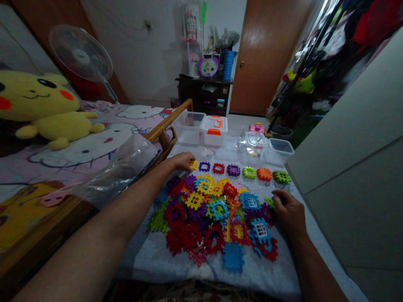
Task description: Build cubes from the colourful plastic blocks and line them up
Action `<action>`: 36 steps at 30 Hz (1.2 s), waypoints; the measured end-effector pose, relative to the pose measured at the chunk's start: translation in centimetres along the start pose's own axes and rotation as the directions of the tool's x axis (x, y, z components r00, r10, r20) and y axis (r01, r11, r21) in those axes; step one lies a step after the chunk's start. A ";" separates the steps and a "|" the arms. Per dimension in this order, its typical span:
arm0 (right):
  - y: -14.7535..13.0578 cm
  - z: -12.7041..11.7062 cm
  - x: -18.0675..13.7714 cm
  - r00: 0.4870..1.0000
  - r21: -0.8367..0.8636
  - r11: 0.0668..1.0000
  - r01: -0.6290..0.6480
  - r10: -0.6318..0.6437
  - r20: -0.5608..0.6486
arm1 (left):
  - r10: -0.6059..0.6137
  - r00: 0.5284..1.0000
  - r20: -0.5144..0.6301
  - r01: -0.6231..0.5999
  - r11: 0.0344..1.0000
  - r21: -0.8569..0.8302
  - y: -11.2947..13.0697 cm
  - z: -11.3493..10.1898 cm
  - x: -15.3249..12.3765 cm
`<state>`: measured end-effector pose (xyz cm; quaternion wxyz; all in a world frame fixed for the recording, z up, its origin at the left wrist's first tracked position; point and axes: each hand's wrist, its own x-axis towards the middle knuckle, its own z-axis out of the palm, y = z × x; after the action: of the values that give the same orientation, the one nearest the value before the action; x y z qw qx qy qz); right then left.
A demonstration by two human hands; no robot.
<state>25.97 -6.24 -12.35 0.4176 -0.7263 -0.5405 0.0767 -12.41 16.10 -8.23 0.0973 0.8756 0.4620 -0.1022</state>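
My left hand [183, 161] has its fingers closed on a yellow interlocking block [193, 165] at the left end of a row. Along that row lie a purple block [204, 166], a red block [218, 168], an orange block [264, 174] and several others. Below the row spreads a loose pile of interlocking blocks in many colours, among them a yellow windowed block [194, 201] and a flat blue block [233, 257]. At the pile's right edge, my right hand [289, 211] is curled with its fingertips at a light green block [270, 203], partly hidden.
Clear plastic boxes, one with an orange-latched lid [214, 125], stand at the table's far end. Left is a wooden bed rail [170, 121] with a plastic bag [126, 163] beside it. A pale cabinet [355, 167] borders the right side.
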 end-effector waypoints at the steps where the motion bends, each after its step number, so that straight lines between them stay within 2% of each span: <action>1: 0.0 0.0 0.0 1.000 -0.001 1.000 0.004 -0.004 -0.003 | -0.005 1.000 -0.001 0.005 1.000 -0.003 0.0 0.0 0.0; 19: 0.2 0.0 -0.1 1.000 0.021 0.999 -0.028 0.028 0.011 | -0.001 1.000 -0.013 0.001 1.000 -0.008 -0.1 0.3 0.6; 27: 0.6 0.2 -0.1 1.000 0.024 0.999 -0.022 0.022 0.002 | -0.019 1.000 0.016 0.019 1.000 -0.022 -0.3 0.5 0.9; 30: 0.6 0.2 -0.1 1.000 0.033 0.999 -0.027 0.027 -0.006 | -0.015 0.999 -0.041 0.014 1.000 -0.023 0.1 0.1 0.2; 33: 0.4 0.1 -0.1 1.000 0.042 0.999 -0.021 0.022 -0.011 | 0.060 0.985 -0.160 -0.067 0.997 -0.038 1.3 -0.6 -1.6; 36: 0.2 0.1 0.0 1.000 0.041 0.999 -0.006 0.007 -0.013 | 0.226 0.960 -0.166 -0.245 0.963 -0.109 3.4 -1.1 -4.1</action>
<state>26.01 -6.19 -12.56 0.4359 -0.7199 -0.5335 0.0843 -11.71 11.29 -5.77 0.1294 0.9216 0.3659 0.0073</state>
